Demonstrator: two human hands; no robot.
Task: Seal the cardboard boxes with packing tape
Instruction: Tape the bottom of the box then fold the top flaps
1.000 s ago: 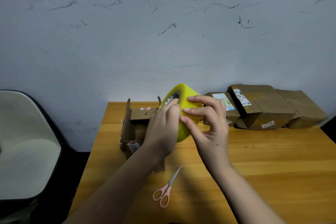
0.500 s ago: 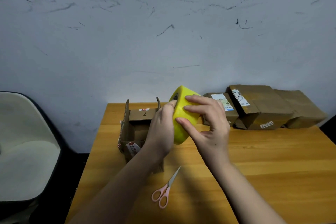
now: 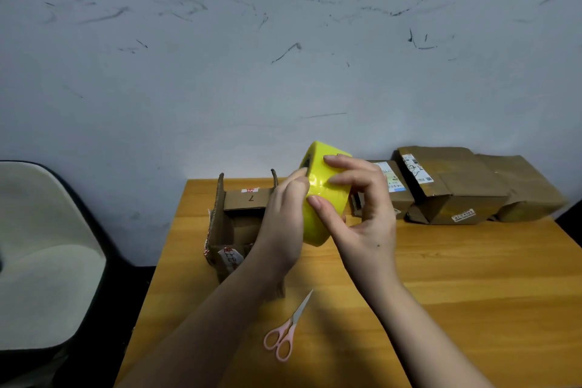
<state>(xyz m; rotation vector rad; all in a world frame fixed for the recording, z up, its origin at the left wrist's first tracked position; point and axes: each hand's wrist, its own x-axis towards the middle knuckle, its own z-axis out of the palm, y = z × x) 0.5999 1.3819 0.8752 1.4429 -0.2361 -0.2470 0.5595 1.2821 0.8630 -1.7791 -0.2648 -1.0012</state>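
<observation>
Both hands hold the yellow tape roll (image 3: 321, 198) above the desk (image 3: 472, 277): my left hand (image 3: 283, 224) grips its near face, and my right hand (image 3: 362, 214) curls around the rim, thumb pressing on the surface. I think the thumb searches the tape end; it can slip or tear a thin strip. An open box (image 3: 234, 224) stands at nine o'clock from the hands, scissors (image 3: 288, 331) at six.
</observation>
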